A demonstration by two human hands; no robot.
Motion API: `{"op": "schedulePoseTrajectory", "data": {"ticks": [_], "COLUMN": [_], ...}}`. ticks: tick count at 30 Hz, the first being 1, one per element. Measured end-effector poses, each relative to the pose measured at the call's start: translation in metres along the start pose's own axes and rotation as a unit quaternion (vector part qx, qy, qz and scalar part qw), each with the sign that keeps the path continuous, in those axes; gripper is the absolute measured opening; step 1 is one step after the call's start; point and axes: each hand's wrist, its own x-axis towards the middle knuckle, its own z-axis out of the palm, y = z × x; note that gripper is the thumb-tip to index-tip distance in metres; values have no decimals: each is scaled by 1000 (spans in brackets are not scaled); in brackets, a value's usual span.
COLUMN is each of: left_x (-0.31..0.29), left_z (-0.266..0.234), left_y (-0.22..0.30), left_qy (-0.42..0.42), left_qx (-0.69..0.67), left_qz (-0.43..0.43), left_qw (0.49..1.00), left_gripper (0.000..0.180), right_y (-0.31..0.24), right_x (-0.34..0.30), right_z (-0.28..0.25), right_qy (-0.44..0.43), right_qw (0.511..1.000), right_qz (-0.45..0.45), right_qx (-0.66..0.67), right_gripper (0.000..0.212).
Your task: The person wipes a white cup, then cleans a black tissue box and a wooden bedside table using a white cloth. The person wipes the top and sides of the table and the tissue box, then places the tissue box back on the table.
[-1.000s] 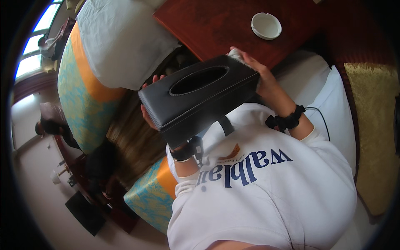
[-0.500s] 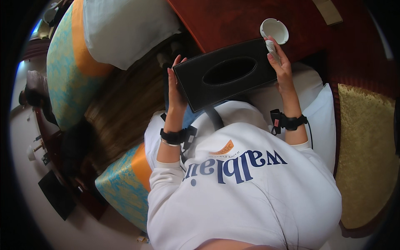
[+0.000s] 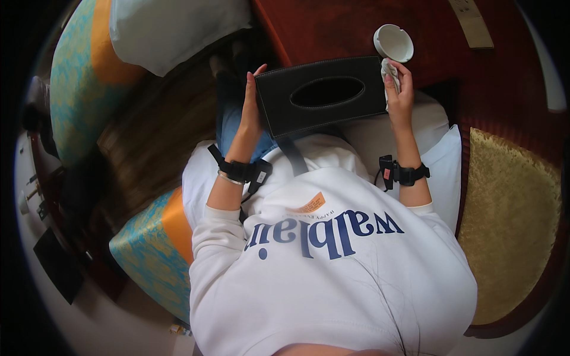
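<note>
A black tissue box cover (image 3: 279, 98) with light stitching and an oval opening is held up in front of me by its two short ends. My left hand (image 3: 252, 104) grips the left end, thumb and fingers along its edge. At the other end, my right hand (image 3: 401, 92) pinches a crumpled white cloth or tissue (image 3: 390, 83) against the box's right edge. Through the oval opening only darkness shows. Just beyond my right fingers, a round white ashtray (image 3: 394, 43) rests on the reddish-brown wooden table (image 3: 332, 29).
A flat tan card or booklet (image 3: 472, 24) lies at the table's far right. A gold-cushioned chair (image 3: 510, 225) stands at right. To the left are white bedding (image 3: 178, 32) and a blue-and-gold patterned cover with an orange band (image 3: 77, 89). Dark wristbands with small devices circle both wrists.
The box has levelled out and tipped slightly, its near edge now farther from me. More of the white cloth shows beside my right fingers. The whole view has shifted a little.
</note>
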Motion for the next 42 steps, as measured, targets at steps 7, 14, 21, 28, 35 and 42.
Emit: {"op": "schedulePoseTrajectory", "data": {"ticks": [7, 14, 21, 28, 35, 42], "left_x": [1, 8, 17, 6, 6, 9], "left_z": [-2, -4, -11, 10, 14, 13], "left_y": [0, -15, -22, -15, -13, -13], "left_qy": [39, 48, 32, 73, 97, 95], "left_qx": [91, 12, -13, 22, 16, 12], "left_qz": [-10, 35, 21, 65, 85, 98], "left_qw": [995, 998, 999, 995, 992, 991], "left_gripper": [68, 42, 37, 42, 43, 44], "right_y": [-24, -44, -55, -39, -42, -55], "right_x": [-17, -66, -79, -47, -53, -77], "right_z": [-5, 32, 102, 20, 50, 126], "right_qy": [25, -82, -227, -3, -77, -207], "right_qw": [918, 917, 896, 894, 891, 892], "right_qz": [-179, -184, -262, -181, -200, -268], "right_qx": [-354, -344, -278, -410, -401, -300], "right_gripper": [20, 23, 27, 15, 20, 24]}}
